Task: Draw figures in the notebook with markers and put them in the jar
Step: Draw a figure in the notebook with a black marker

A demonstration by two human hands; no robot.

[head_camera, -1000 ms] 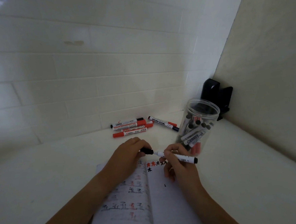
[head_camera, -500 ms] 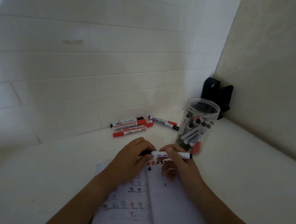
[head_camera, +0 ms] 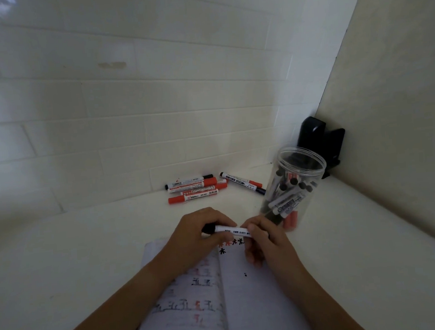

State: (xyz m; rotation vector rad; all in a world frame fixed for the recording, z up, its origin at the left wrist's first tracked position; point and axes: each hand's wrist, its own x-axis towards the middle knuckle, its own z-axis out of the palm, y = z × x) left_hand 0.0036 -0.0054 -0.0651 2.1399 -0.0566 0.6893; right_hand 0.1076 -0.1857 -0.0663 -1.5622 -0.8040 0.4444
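Marker [head_camera: 233, 232] lies level between both hands just below the centre of the frame, above the top edge of the open notebook [head_camera: 259, 298]. The left hand [head_camera: 198, 238] has its fingers curled round the black cap end, and the right hand [head_camera: 265, 241] pinches the white barrel with thumb and forefinger, its other fingers curled beneath. That two-handed hold along the marker's length suits pressing the cap on or pulling it off; which of the two cannot be told from this view. Small red and black figures [head_camera: 232, 242] run along the top of the right page, directly under the marker, so drawing has plainly begun. The clear jar [head_camera: 293, 185] stands at centre right, just beside the right hand and within easy reach, already holding several markers upright and leaning. More loose markers [head_camera: 196, 189], mostly red-capped, lie in a cluster by the tiled wall above the hands, probably waiting their turn.
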